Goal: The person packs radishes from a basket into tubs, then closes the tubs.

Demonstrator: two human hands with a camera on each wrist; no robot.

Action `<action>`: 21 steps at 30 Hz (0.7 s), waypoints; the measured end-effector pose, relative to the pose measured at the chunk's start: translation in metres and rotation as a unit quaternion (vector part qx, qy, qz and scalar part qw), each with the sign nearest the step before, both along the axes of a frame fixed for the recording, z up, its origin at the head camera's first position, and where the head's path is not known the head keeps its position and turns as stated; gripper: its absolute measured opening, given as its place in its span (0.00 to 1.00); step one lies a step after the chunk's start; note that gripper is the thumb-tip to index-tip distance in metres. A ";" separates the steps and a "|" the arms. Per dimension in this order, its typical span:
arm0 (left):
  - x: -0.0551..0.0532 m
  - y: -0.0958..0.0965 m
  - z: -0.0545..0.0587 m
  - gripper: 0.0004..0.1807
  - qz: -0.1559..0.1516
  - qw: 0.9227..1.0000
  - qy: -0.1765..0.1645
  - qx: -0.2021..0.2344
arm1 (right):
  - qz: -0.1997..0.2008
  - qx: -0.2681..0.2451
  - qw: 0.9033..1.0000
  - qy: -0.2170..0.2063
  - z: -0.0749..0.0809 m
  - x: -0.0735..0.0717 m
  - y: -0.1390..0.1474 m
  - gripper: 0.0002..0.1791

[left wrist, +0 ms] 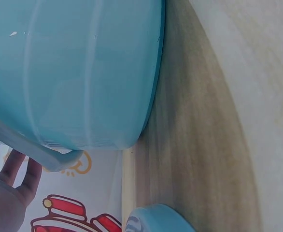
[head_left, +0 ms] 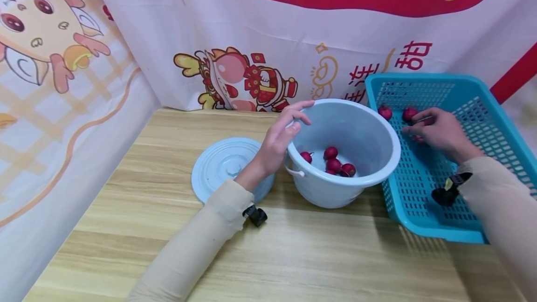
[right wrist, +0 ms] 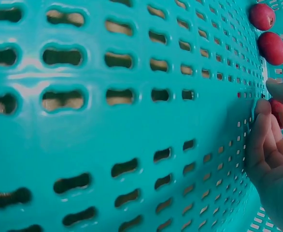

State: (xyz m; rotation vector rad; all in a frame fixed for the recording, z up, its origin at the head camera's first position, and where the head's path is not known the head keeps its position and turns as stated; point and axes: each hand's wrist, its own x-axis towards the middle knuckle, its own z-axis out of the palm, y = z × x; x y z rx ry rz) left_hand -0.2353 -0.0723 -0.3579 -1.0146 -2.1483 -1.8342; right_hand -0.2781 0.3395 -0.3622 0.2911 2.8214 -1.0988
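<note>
My left hand holds the left rim of a pale blue bucket, with fingertips over the edge. In the left wrist view, fingers show close by its handle. Several red radishes lie at the bottom of the bucket. My right hand is down inside a turquoise basket. Its thumb and fingers pinch a radish, mostly hidden by the hand in the head view. Two other radishes lie just past the fingertips, one radish at the basket's left wall and one radish nearer the hand.
A round pale blue lid lies on the wooden table to the left of the bucket, partly under my left forearm. The basket stands close against the bucket's right side. A printed cloth hangs behind the table.
</note>
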 end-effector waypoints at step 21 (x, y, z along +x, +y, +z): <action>0.001 -0.001 0.000 0.20 -0.001 1.000 -0.001 -0.005 | 0.029 -0.021 0.999 -0.024 -0.003 -0.011 -0.004 0.44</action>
